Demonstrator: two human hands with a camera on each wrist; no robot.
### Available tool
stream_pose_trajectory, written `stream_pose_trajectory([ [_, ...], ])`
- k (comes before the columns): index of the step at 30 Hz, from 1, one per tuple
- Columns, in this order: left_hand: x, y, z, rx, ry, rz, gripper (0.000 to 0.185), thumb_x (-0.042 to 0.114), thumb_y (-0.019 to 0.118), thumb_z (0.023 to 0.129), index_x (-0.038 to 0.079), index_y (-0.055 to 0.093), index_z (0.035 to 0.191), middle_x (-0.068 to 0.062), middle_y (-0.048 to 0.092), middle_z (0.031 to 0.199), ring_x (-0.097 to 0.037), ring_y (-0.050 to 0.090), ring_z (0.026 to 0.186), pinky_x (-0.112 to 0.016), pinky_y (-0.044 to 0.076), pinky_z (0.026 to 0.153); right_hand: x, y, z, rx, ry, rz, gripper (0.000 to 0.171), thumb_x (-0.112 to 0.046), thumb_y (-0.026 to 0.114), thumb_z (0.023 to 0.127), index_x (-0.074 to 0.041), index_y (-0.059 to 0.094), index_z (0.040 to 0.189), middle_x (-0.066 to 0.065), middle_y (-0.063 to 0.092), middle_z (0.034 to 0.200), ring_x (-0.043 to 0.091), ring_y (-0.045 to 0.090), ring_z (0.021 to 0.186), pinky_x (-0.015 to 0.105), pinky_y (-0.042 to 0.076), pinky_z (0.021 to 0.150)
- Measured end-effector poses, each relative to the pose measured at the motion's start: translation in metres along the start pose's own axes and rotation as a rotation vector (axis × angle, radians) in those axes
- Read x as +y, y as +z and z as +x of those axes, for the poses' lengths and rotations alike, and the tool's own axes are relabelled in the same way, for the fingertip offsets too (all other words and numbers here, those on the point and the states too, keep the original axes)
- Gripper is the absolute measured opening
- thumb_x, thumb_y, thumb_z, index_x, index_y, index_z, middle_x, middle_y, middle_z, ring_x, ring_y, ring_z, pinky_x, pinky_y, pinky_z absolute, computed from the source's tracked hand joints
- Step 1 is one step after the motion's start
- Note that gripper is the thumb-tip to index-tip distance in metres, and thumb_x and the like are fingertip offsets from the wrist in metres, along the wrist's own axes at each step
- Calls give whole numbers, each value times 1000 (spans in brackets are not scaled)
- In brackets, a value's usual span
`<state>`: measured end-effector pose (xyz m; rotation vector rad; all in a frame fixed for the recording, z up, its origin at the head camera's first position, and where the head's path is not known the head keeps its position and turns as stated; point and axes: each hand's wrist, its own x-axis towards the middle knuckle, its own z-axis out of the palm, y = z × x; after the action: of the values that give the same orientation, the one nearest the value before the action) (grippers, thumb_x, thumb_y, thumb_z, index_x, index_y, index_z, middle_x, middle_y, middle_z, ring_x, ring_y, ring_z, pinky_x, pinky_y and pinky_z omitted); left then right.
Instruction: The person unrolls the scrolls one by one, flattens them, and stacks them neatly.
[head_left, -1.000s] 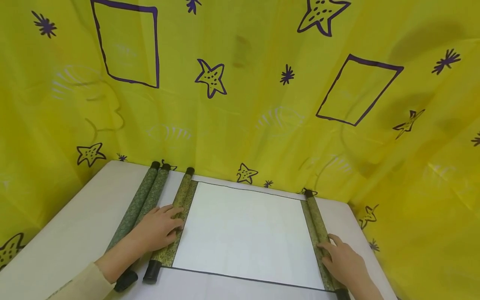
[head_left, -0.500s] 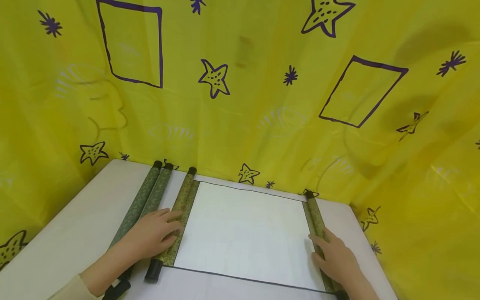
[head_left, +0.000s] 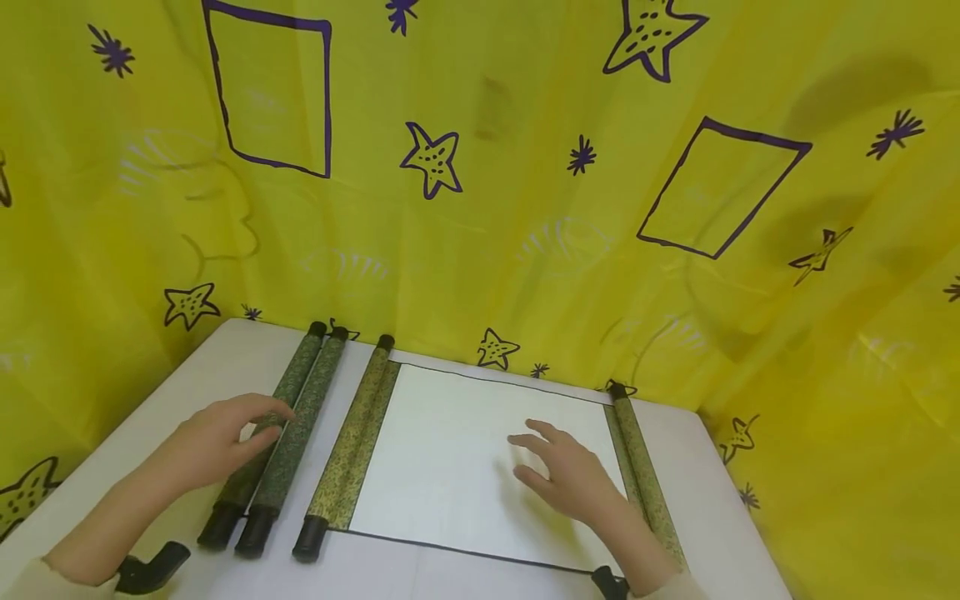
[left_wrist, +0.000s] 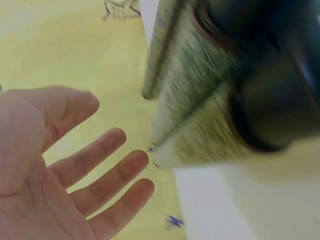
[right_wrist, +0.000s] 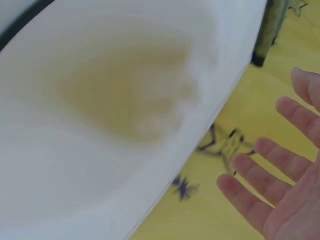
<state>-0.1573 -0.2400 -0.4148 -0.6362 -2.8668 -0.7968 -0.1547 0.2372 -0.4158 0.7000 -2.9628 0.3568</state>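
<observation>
My left hand (head_left: 213, 442) hovers with fingers loosely spread and holding nothing, its fingertips just at the outer of two rolled scrolls (head_left: 281, 437) that lie side by side near the left edge of the white table (head_left: 142, 467). These two are tight cylinders wrapped in dark green patterned brocade, each capped with a glossy black round knob at both ends. In the left wrist view my palm (left_wrist: 60, 170) faces up, fingers straight and apart, with the blurred black knobs and speckled green fabric close by.

My right hand (head_left: 566, 475) floats above the open scroll (head_left: 457, 458), fingers relaxed and spread, gripping nothing; I cannot tell whether it touches the sheet. This scroll lies flat across the middle of the table, reaching toward its back edge: a smooth, matte white rectangle edged with a thin dark line, bordered left and right by strips of lighter olive-gold brocade. Its left roller (head_left: 348, 446) and right roller (head_left: 645, 475) are slim rods with black end caps. The right wrist view shows the pale paper (right_wrist: 100, 115), softly shadowed, and my open fingers (right_wrist: 270, 195)

Behind the table hangs a shiny yellow cloth (head_left: 525, 192), creased, printed with purple stars and rectangles
</observation>
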Motion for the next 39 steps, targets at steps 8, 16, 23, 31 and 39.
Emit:
stream_pose_trajectory([
  [8, -35, 2, 0, 4, -4, -122, 29, -2, 63, 94, 9, 66, 121, -17, 66, 124, -31, 70, 94, -32, 55, 71, -63, 31, 53, -81, -135, 478, 34, -26, 58, 101, -21, 61, 135, 0, 56, 142, 30, 58, 125, 38, 53, 92],
  [16, -43, 12, 11, -82, -52, -289, 30, -8, 55, 93, -2, 62, 121, -37, 54, 127, -27, 68, 83, -29, 49, 59, -124, 67, 93, -128, -131, 877, 32, -21, 59, 101, -12, 63, 131, 6, 62, 134, 21, 69, 105, 29, 58, 75],
  [23, -56, 16, 11, -156, -117, -432, 32, -4, 56, 94, -3, 58, 126, -40, 50, 129, -35, 62, 94, -33, 51, 61, -171, 79, 120, -305, 15, 1183, 36, -23, 62, 99, -18, 62, 134, 13, 57, 137, 23, 72, 81, 37, 59, 65],
  [31, -52, 18, 17, -214, -175, -506, 36, 7, 59, 96, 0, 55, 131, -39, 43, 139, -54, 46, 122, -39, 53, 71, -205, 89, 141, -395, 229, 1285, 47, -20, 65, 96, -22, 55, 142, 17, 58, 134, 22, 73, 73, 26, 55, 55],
  [39, -51, 26, 22, -138, -146, -377, 36, 14, 67, 93, 5, 59, 127, -29, 55, 132, -50, 52, 116, -49, 50, 76, -227, 94, 145, -453, 194, 1343, 52, -13, 64, 97, -17, 49, 146, 6, 61, 118, 22, 71, 81, 25, 53, 57],
])
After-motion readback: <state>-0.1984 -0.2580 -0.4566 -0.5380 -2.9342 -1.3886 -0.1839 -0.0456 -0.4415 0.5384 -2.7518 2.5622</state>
